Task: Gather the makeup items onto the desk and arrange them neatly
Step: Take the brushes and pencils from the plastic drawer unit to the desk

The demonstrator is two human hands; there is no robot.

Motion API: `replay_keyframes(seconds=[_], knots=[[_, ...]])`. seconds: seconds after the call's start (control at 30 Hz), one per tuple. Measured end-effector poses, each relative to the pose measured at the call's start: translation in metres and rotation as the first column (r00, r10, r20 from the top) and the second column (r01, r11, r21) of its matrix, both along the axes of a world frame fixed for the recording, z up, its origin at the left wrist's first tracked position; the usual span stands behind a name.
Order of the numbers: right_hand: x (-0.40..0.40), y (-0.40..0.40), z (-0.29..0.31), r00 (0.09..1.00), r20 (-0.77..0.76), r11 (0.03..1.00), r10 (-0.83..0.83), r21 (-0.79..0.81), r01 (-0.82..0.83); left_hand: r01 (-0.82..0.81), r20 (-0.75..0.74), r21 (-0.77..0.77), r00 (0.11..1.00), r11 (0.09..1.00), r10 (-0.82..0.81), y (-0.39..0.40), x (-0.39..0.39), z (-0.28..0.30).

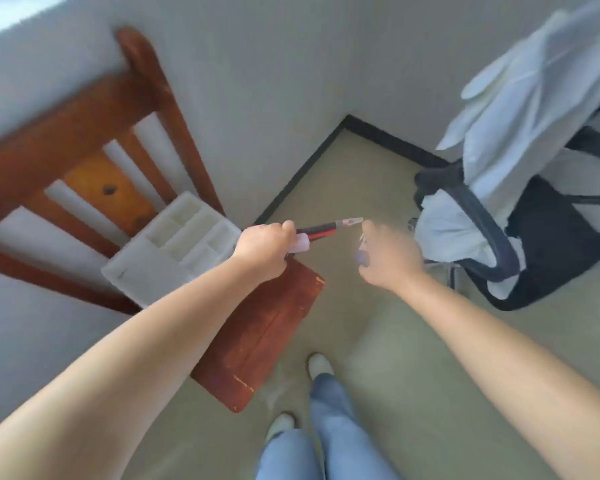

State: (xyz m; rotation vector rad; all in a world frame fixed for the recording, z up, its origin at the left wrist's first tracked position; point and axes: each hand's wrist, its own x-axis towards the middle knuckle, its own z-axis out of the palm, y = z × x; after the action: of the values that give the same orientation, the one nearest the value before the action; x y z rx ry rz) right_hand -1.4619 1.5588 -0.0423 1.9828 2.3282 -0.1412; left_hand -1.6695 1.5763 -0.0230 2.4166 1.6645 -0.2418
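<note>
- Legs in blue jeans (329,427) with pale shoes stand on the floor below both forearms, nearest the lens.
- Left hand (265,245) is curled tight round a small bundle of makeup items — a slim red-and-black pencil (321,229) and a pale pink tube (300,244) — held over the far corner of the wooden chair (257,341).
- Long axis of the pencil runs from the left hand toward the right hand, its clear-capped tip nearly reaching the right fingers.
- Right hand (383,258) is blurred; its fingers look loosely curled, and a small bluish thing (362,258) shows at the palm, but I cannot tell whether it is gripped.
- Just behind the left wrist a white compartment organiser (174,244) sits on the chair seat, touching the backrest; its cells look bare from this angle.
- Beyond the right hand stands a black office chair (492,244) draped with pale cloth.
- No worktop is in view, so the items are in the hands, not yet placed.
- Judgement: the right hand is the nearer one to the pencil tip — a handover or a carry to the worktop seems next.
</note>
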Motion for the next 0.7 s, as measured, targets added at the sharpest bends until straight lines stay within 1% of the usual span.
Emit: replay_keyframes(seconds=[0.07, 0.13, 0.23, 0.33, 0.4, 0.5, 0.6, 0.7], knots=[[0.033, -0.033, 0.028, 0.989, 0.018, 0.988, -0.149, 0.051, 0.148, 0.156, 0.013, 0.035, 0.988, 0.987, -0.157, 0.001, 0.041, 0.025], [0.07, -0.075, 0.05, 0.956, 0.044, 0.955, -0.29, 0.068, 0.287, 0.309, 0.024, 0.071, 0.95, 0.949, -0.311, -0.007, 0.088, 0.046], [0.122, -0.148, 0.079, 0.86, 0.091, 0.863, -0.503, 0.106, 0.493, 0.544, -0.017, 0.113, 0.838, 0.832, -0.545, -0.034, 0.164, 0.077], [0.171, -0.224, 0.112, 0.73, 0.111, 0.738, -0.674, 0.144, 0.659, 0.713, -0.037, 0.14, 0.698, 0.687, -0.716, -0.08, 0.242, 0.11], [0.203, -0.274, 0.137, 0.631, 0.113, 0.639, -0.768, 0.2, 0.742, 0.789, -0.042, 0.162, 0.605, 0.592, -0.795, -0.117, 0.292, 0.131], [0.241, -0.353, 0.171, 0.475, 0.112, 0.487, -0.873, 0.275, 0.829, 0.887, -0.084, 0.223, 0.431, 0.405, -0.898, -0.183, 0.363, 0.161], [0.275, -0.44, 0.198, 0.305, 0.13, 0.331, -0.943, 0.334, 0.882, 0.927, -0.071, 0.272, 0.287, 0.258, -0.955, -0.261, 0.432, 0.187], [0.309, -0.533, 0.22, 0.138, 0.125, 0.176, -0.983, 0.38, 0.908, 0.934, -0.095, 0.345, 0.132, 0.092, -0.987, -0.352, 0.5, 0.212]])
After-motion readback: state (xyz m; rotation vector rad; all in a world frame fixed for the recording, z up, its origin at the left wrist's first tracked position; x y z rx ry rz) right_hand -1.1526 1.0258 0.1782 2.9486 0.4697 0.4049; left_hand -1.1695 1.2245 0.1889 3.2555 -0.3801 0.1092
